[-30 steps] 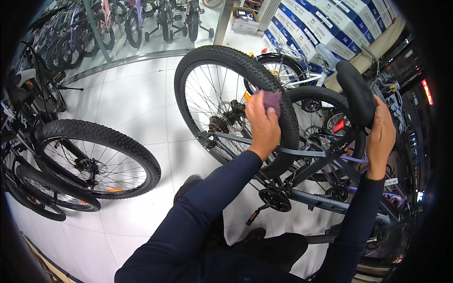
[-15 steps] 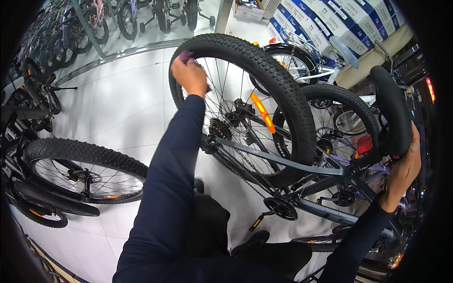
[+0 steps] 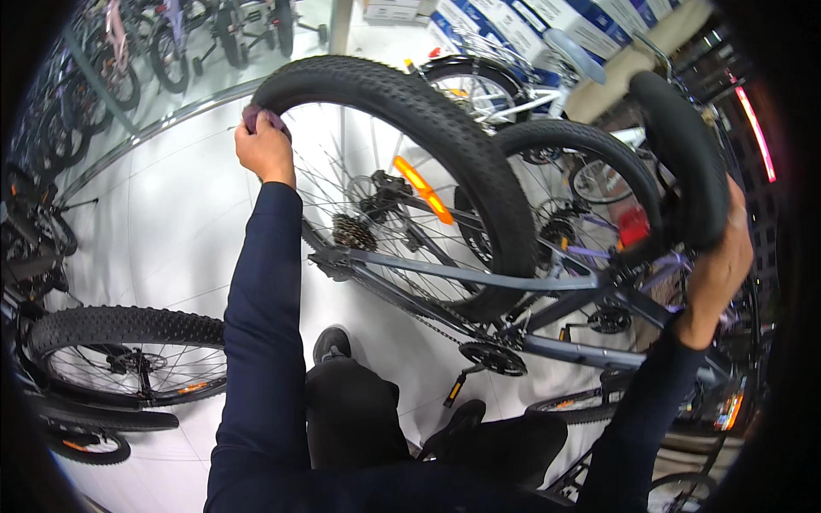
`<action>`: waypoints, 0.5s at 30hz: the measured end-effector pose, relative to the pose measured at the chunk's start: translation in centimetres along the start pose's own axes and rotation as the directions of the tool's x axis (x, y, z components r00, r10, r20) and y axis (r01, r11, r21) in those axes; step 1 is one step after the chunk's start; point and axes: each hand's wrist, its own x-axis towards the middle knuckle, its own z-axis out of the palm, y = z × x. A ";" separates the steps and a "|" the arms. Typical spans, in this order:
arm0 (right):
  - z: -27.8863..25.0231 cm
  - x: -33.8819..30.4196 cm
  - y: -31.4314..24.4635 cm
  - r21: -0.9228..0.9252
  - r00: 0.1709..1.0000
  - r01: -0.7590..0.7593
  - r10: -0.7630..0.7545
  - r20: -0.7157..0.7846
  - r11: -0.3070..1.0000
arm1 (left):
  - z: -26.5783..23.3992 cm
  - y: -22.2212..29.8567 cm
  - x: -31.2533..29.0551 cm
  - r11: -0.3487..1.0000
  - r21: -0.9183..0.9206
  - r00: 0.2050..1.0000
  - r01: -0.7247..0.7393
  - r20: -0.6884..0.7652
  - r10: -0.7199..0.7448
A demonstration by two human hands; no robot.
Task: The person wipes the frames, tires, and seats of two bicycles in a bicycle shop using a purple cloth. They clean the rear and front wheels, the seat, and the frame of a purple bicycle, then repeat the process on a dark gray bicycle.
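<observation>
A grey bicycle (image 3: 479,279) is tilted up in front of me, its knobbly rear wheel (image 3: 462,120) raised at the far side. My left hand (image 3: 267,156) is closed on a crumpled purple cloth (image 3: 251,114) at the left side of this wheel's tyre and rim. My right hand (image 3: 723,248) grips the black saddle (image 3: 680,158) from its right side; some of the fingers are hidden behind it. An orange reflector (image 3: 423,190) sits among the spokes, close to the cassette (image 3: 351,230). The crankset (image 3: 493,358) hangs near my feet.
Another bicycle's wheel (image 3: 128,359) lies to the left. A white bicycle (image 3: 530,107) and a second black-tyred wheel (image 3: 590,141) stand behind the grey one. Blue-and-white boxes (image 3: 573,30) are stacked at the back. Small bicycles (image 3: 167,51) stand behind glass at the far left.
My left hand has moved with the cloth along the tyre, to its left side. The grey bicycle appears further left in view, with my right hand still on the saddle.
</observation>
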 end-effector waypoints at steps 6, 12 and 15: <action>0.9 0.3 -1.8 -0.149 0.981 0.150 -0.166 -0.101 0.977 | -2.5 12.9 -15.6 0.962 -0.274 0.933 -0.018 0.342 0.115; 1.3 0.6 -2.4 -0.201 0.971 0.139 -0.173 -0.163 0.970 | -7.5 13.1 -25.8 0.689 -0.456 0.506 -0.564 0.469 0.724; 1.4 0.5 -2.4 -0.229 0.973 0.107 -0.149 -0.175 0.968 | -9.2 12.8 -26.3 0.736 -0.487 0.373 -0.471 0.646 0.666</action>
